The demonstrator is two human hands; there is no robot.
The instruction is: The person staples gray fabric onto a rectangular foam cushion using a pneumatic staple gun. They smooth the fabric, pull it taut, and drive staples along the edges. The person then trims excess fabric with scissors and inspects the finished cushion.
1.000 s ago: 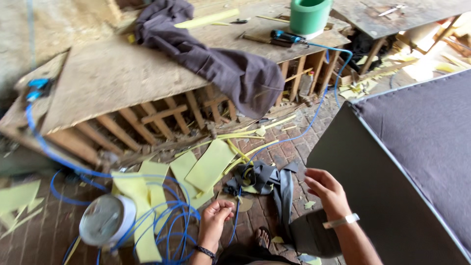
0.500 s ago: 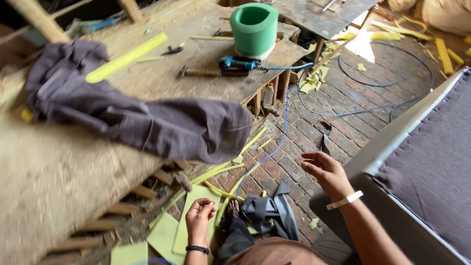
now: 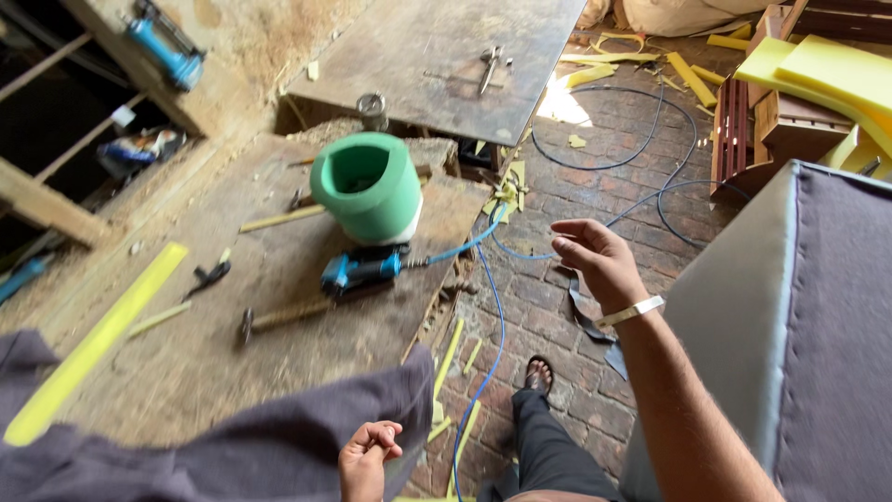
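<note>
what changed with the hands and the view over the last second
The view swung up from the floor to the workbench. The right hand lifted, open and empty, toward the blue tool by the green tub. The left hand rose off the floor to the grey cloth, fingers curled at its edge. The cloth, tool and tub stayed put.

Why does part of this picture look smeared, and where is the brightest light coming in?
Head view: the left edge is motion-blurred, the yellow strip and grey cloth smearing most; the green foam ring and right hand look sharper. A hard sun patch burns out on the brick floor, and the upper left corner lies in deep shadow. Straight edges bow slightly, suggesting a wide lens.
</note>
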